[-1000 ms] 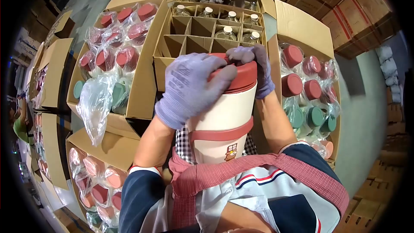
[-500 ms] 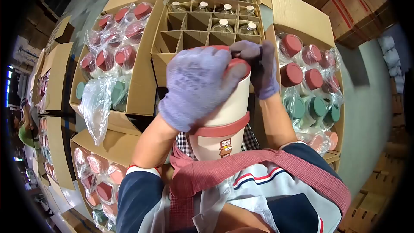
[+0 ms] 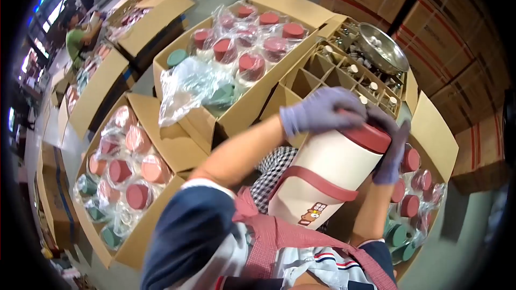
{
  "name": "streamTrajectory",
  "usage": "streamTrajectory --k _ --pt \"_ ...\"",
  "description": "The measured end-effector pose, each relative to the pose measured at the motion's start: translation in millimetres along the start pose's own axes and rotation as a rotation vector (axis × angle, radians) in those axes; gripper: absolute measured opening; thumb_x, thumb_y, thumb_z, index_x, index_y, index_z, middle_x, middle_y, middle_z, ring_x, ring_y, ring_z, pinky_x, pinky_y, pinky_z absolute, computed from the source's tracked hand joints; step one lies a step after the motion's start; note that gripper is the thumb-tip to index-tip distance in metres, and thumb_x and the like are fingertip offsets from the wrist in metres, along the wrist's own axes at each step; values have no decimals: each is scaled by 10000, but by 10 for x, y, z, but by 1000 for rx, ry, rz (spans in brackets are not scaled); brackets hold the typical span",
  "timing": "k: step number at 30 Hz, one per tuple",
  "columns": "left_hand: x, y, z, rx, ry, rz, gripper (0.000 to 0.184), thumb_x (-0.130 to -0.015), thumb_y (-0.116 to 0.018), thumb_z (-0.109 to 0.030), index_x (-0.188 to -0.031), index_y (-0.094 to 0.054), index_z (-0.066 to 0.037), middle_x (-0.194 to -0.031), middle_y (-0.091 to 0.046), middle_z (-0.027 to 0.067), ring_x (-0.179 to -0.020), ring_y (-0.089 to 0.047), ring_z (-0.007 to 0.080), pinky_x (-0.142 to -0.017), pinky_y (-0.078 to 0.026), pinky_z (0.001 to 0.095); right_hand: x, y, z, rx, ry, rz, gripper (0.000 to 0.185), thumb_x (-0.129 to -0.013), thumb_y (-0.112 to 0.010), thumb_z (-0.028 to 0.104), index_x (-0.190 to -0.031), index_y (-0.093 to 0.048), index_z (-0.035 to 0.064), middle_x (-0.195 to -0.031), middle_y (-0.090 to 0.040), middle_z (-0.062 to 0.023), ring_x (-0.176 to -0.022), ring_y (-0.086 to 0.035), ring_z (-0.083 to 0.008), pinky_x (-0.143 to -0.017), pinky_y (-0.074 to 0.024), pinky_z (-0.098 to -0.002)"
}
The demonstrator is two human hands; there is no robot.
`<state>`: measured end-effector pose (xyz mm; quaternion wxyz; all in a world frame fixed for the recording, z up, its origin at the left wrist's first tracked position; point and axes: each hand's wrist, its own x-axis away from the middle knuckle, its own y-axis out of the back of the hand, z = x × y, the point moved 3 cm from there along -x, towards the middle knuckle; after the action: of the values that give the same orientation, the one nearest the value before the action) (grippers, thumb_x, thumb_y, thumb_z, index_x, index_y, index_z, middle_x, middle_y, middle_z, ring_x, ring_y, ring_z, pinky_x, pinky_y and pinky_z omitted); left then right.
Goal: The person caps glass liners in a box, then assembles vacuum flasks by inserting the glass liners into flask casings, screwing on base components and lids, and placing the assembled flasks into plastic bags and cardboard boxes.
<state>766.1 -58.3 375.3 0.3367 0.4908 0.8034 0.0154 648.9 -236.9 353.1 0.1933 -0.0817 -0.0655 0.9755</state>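
A large cream vacuum flask (image 3: 314, 161) leans in front of my body, its base toward my lap. It has a red lid (image 3: 368, 137), a red band around its middle and a small cartoon print low down. My gloved left hand (image 3: 325, 111) is closed over the top of the lid, slightly blurred. Against the lid's far right side, my gloved right hand (image 3: 391, 147) curls round the flask's upper end, with some fingers hidden. Behind the hands stands a divided carton (image 3: 290, 96) holding several glass liners with pale stoppers (image 3: 352, 69).
Open cartons of plastic-wrapped flasks stand behind (image 3: 223, 49), at left (image 3: 119, 171) and at right (image 3: 409, 204). A metal bowl (image 3: 384, 48) of small parts rests on the divided carton's far end. Stacked boxes (image 3: 441, 64) rise at right. Another person (image 3: 78, 37) stands far left.
The view has swung left, bringing more of the left cartons and the other person into sight. The flask now tilts to the right, with both hands still at its lid.
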Motion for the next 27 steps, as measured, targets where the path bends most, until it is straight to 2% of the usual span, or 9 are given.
streamTrajectory --k 2,3,8,11,14,17,20,25,27 --pt "195 212 383 79 78 -100 331 -909 -642 -295 -1127 -675 -48 -1145 -659 132 -1065 -628 261 -964 -480 353 118 -107 290 345 455 312 868 -965 -232 696 -1134 -651 -46 -1168 -650 -198 -1079 -610 -298 -1030 -415 -394" --pt "277 288 447 22 239 -169 325 -909 -649 -285 -1138 -664 -55 -1147 -655 139 -1052 -629 265 -950 -486 355 114 -46 261 159 322 245 869 -968 -206 689 -1119 -659 -37 -1192 -633 -212 -1069 -609 -338 -1042 -406 -425" --pt "22 -55 -277 -281 -197 -277 320 -884 -676 -266 -1125 -674 -55 -986 -696 139 -918 -669 243 -913 -511 354 -246 381 -228 -163 -230 143 905 -960 -146 694 -1074 -695 -17 -1187 -648 -190 -1156 -568 -329 -1077 -377 -424" --pt "323 224 673 439 387 -129 357 -913 -653 -301 -1170 -678 -55 -927 -689 114 -900 -662 206 -925 -510 329 146 -117 331 397 223 147 1066 -883 -59 794 -989 -716 -38 -1257 -614 -232 -1249 -516 -346 -1154 -265 -414" --pt "93 6 -99 -123 -65 -282 356 -878 -671 -387 -1089 -709 -104 -989 -689 120 -1011 -645 246 -885 -510 370 -330 272 -218 -301 -28 106 902 -949 -169 704 -1118 -675 -25 -1271 -600 -208 -1200 -543 -325 -1140 -304 -409" --pt "26 -79 -534 -307 78 -128 275 -851 -687 -290 -1043 -717 -95 -896 -694 103 -954 -638 270 -895 -487 375 -100 75 -222 -326 -154 -139 623 -1016 -359 542 -1127 -627 -9 -1100 -637 -154 -1104 -584 -262 -1021 -434 -366" --pt "257 217 392 482 270 -62 225 -891 -645 -267 -983 -731 -81 -896 -697 67 -964 -653 177 -891 -487 319 38 130 29 536 283 196 513 -1022 -391 468 -1125 -643 33 -1209 -617 -172 -1189 -553 -248 -1066 -394 -378" --pt "-150 -296 -667 -414 41 -69 418 -853 -619 -473 -912 -722 -73 -845 -696 140 -850 -675 301 -792 -511 377 -254 487 -536 -466 -128 16 719 -932 -367 648 -1173 -624 22 -1222 -617 -119 -1138 -550 -230 -1087 -337 -391" --pt "-180 -262 -679 -682 102 24 395 -857 -625 -475 -991 -726 -117 -852 -697 128 -829 -663 304 -785 -505 381 -172 406 -485 -311 -97 -102 841 -899 -332 758 -1176 -626 20 -1188 -632 -94 -1084 -563 -223 -1068 -346 -384"
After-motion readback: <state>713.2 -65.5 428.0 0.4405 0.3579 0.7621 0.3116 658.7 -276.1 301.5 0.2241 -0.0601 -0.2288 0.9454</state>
